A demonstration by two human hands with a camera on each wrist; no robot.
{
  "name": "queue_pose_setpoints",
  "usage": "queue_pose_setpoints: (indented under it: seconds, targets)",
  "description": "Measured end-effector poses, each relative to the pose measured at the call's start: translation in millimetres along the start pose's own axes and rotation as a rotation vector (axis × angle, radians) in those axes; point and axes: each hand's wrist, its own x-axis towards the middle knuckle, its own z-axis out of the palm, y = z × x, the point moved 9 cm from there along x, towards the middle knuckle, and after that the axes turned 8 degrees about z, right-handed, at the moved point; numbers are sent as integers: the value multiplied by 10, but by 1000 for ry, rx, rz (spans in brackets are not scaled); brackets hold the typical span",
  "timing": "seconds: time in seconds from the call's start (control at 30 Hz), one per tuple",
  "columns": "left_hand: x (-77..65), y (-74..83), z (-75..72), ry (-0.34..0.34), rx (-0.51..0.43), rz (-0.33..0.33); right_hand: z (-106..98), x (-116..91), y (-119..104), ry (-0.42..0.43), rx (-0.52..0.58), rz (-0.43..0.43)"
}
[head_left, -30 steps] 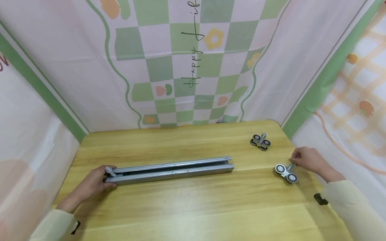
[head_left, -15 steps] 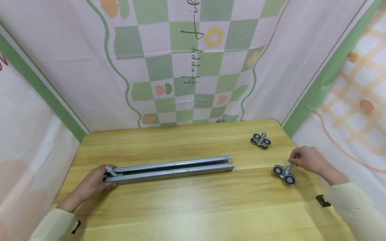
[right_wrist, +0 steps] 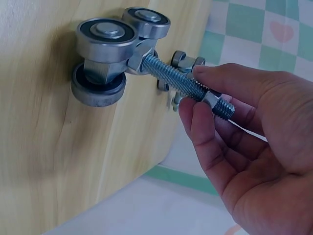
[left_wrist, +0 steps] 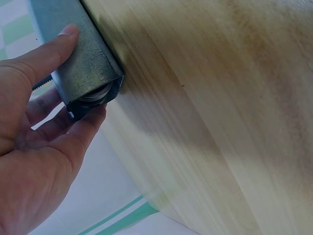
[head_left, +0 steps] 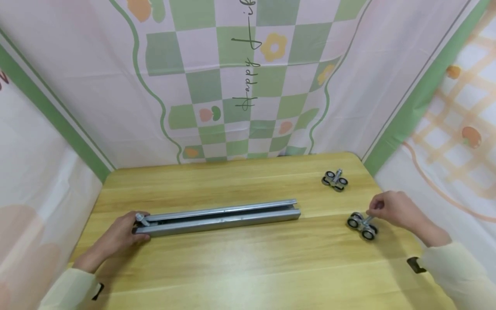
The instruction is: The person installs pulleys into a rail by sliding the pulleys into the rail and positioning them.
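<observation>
A metal channel track (head_left: 224, 218) lies across the table with its slot facing up. My left hand (head_left: 125, 234) grips its left end, thumb on the near wall and fingers round the far side. Inside that end sits a roller trolley whose bolt (head_left: 141, 219) sticks up through the slot; its wheel (left_wrist: 95, 95) shows in the left wrist view. At the right, my right hand (head_left: 395, 211) pinches the threaded bolt (right_wrist: 176, 81) of another roller trolley (head_left: 362, 226) between thumb and fingers. That trolley's wheels point left, toward the track's open right end.
A further roller trolley (head_left: 335, 181) rests on the wooden table (head_left: 240, 262) at the back right, its bolt tilted up. Patterned cloth (head_left: 232, 86) hangs behind the table's back edge and along both sides.
The trolley in my right hand has turned, so that more of its wheels show, and has moved slightly left. My left hand and the track have stayed still.
</observation>
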Motion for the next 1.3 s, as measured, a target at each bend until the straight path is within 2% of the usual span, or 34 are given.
queue_pose_setpoints:
  seconds: [0.27, 0.73, 1.3]
  targets:
    - [4, -23, 11, -3, 9, -4, 35, -76, -156, 7, 3, -21]
    - [4, -36, 15, -4, 9, -18, 101, -101, -263, 26, -82, -42]
    - [-6, -8, -1, 22, 22, 30, 273, -114, -298, -65, -67, -14]
